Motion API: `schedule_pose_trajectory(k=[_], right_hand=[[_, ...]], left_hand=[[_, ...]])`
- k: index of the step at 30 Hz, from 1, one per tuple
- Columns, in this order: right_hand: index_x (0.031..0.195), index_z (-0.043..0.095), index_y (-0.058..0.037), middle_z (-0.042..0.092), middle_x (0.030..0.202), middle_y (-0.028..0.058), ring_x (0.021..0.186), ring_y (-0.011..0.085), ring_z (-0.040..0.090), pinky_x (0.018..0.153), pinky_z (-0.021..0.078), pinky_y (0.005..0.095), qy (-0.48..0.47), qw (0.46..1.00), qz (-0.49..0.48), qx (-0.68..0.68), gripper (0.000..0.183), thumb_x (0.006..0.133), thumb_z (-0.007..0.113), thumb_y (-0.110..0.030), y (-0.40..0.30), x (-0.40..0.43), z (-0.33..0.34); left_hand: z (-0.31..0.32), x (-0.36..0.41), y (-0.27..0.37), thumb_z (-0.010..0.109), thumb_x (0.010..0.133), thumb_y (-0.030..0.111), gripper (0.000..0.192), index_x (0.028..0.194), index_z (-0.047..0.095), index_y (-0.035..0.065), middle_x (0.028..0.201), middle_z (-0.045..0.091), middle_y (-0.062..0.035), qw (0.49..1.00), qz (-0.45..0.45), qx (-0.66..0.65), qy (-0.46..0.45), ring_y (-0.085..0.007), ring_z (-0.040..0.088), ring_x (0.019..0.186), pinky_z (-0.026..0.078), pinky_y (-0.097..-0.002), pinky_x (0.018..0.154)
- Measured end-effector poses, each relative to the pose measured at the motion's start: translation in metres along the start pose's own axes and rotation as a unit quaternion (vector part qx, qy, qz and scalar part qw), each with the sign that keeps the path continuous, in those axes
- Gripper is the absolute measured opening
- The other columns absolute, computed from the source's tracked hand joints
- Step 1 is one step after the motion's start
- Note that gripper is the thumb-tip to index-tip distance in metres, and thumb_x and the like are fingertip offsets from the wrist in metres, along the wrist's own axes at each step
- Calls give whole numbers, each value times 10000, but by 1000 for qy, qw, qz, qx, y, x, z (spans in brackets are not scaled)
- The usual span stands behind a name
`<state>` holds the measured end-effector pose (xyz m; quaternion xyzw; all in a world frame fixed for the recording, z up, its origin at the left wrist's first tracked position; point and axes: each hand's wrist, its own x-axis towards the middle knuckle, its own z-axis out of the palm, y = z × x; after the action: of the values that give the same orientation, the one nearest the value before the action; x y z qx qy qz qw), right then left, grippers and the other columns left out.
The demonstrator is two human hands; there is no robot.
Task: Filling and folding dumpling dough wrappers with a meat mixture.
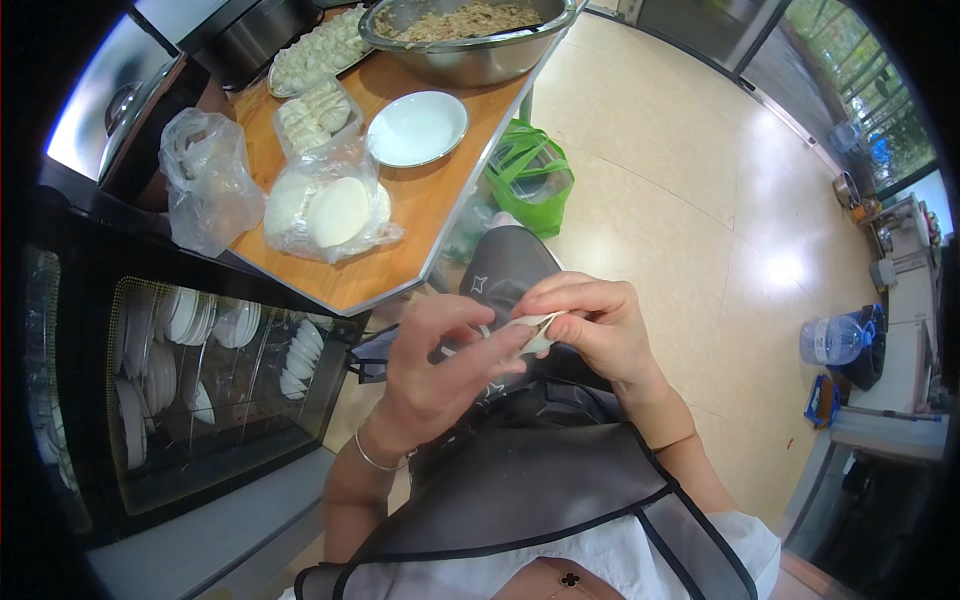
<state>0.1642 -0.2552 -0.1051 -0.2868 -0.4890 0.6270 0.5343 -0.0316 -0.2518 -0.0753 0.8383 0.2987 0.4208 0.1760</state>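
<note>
Above my lap, my right hand (600, 322) pinches the edge of a partly folded dumpling (538, 335) with a bit of filling showing. My left hand (442, 360) is at the dumpling's other side, its fingers bent against the wrapper. A stack of round dough wrappers (339, 212) lies in a clear plastic bag on the wooden table, up and left of my hands. Beyond it are a white plate (418, 128), a clear container of dumplings (315, 116), a tray of dumplings (319, 51) and a steel bowl of filling (480, 61).
The wooden table's corner (341, 296) juts out near my left hand. A crumpled plastic bag (206, 180) sits at its left edge. Below stands a glass-fronted dish cabinet (225, 390). A green bag (536, 180) is on the floor by the table; a large water bottle (832, 341) stands far right.
</note>
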Motion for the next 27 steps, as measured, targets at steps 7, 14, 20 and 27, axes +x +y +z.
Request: schedule_pose_trajectory(k=[7,14,20,27], right_hand=[[910,663,43,612,948,128,778,152,599,651,508,238,-29,999,-34,-2,133,784,637,11,5,1,-3],[871,668,40,622,906,123,795,149,596,654,498,228,-48,994,-82,-57,109,772,651,-3,2,4,-6],[890,665,39,616,939,131,790,149,597,641,500,228,-56,997,-50,-17,121,774,645,10,1,1,-7],[904,664,35,606,953,129,781,143,597,620,515,222,-45,998,-42,5,129,780,642,7,2,0,-7]], left_hand=[[-1,11,-7,758,636,93,316,943,681,101,863,539,-54,993,112,17,-17,-167,530,765,430,-256,598],[-1,3,-3,771,633,87,224,844,695,78,870,536,-57,997,11,-83,4,-172,521,740,428,-254,574],[1,4,0,791,623,139,301,900,694,73,860,492,-44,999,19,-38,5,-168,490,750,405,-265,610],[2,-1,0,779,640,174,318,921,678,65,884,515,-45,994,99,42,18,-189,512,765,418,-286,621]])
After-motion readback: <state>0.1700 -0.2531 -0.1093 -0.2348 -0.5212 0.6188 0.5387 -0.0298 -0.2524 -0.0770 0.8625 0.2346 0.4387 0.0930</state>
